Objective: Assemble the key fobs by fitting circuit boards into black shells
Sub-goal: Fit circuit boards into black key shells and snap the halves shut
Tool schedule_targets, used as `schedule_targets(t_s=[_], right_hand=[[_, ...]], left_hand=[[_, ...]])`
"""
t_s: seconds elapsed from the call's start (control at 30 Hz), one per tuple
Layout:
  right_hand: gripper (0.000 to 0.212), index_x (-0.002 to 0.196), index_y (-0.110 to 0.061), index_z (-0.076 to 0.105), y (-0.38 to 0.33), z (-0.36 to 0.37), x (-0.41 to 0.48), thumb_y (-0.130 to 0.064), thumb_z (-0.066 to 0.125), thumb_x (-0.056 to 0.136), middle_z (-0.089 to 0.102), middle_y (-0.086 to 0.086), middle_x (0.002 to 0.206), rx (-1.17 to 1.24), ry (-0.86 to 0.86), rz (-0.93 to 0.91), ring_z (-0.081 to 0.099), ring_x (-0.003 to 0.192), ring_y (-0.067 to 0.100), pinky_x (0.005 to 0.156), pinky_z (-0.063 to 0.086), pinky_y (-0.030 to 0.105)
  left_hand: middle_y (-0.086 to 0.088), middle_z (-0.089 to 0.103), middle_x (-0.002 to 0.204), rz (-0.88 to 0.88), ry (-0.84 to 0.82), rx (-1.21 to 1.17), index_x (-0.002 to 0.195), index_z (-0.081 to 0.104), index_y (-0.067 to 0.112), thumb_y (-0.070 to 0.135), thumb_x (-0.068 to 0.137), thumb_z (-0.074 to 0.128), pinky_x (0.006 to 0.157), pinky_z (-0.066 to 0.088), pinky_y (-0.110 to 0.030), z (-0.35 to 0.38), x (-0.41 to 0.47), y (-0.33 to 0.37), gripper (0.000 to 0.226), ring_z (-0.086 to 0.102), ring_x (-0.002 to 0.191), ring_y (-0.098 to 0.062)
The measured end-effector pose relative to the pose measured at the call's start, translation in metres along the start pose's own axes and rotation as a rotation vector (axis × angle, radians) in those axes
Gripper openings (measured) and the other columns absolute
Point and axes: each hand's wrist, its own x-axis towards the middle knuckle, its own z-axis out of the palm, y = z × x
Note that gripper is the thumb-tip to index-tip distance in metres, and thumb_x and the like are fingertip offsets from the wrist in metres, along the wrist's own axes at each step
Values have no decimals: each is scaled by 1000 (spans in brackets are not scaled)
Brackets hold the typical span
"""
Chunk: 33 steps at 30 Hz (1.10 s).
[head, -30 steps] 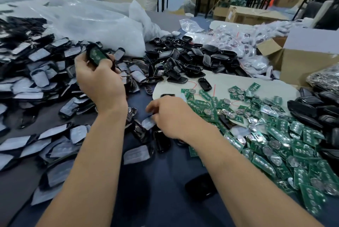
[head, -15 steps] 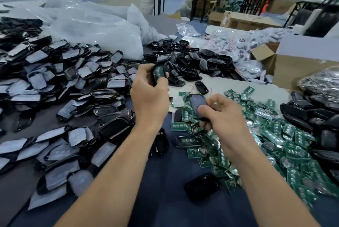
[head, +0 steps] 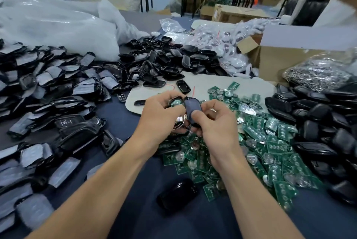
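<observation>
My left hand (head: 161, 114) grips a black shell half with a green circuit board (head: 175, 102) seated in it. My right hand (head: 214, 122) pinches a dark cover shell (head: 191, 106), thumb on its face, held edge to edge against the left piece above the table. A heap of loose green circuit boards (head: 257, 142) with coin cells spreads under and right of my hands. Black shells (head: 160, 64) are piled behind. A single black shell (head: 176, 194) lies between my forearms.
Film-covered shells (head: 48, 88) cover the left of the blue table. More black shells (head: 316, 115) sit at the right. White plastic bags (head: 58, 26), a cardboard box (head: 286, 60) and a bag of metal rings (head: 318, 74) stand behind.
My left hand has come from the far left pile to the centre with the board-filled shell. My right hand picked up a cover from the table and brought it against that shell.
</observation>
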Motion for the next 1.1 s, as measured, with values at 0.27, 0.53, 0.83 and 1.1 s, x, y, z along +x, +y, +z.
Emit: schedule_targets(t_s=[0.27, 0.53, 0.83, 1.1], right_hand=[[13, 82, -17, 64, -3, -3, -1, -10, 72, 88, 73, 4, 72, -53, -67, 54, 63, 56, 16, 55, 51, 33], [6, 92, -9, 65, -15, -19, 4, -14, 67, 89, 74, 16, 96, 489, -365, 370, 73, 80, 28, 71, 62, 32], [45, 119, -1, 63, -11, -18, 5, -5, 75, 77, 75, 22, 110, 654, -344, 471, 74, 99, 38, 74, 63, 32], [30, 100, -7, 70, -12, -16, 4, -6, 75, 71, 77, 14, 102, 646, -218, 447, 74, 89, 23, 87, 63, 33]], left_hand=[[-10, 66, 62, -14, 21, 32, 98, 76, 21, 8, 87, 75, 37, 38, -24, -5, 2, 2, 17, 56, 48, -19], [-2, 64, 60, -11, -85, -172, 79, 75, 11, 1, 92, 69, 36, 30, -19, -12, 2, 11, 18, 51, 45, -12], [-3, 71, 72, -58, -5, -176, 88, 78, 10, 18, 97, 70, 40, 35, -19, -7, 1, 10, 14, 52, 50, -13], [-17, 80, 93, -99, 126, -267, 101, 74, 7, 5, 102, 43, 62, 61, -29, -6, -1, 12, 32, 75, 71, -22]])
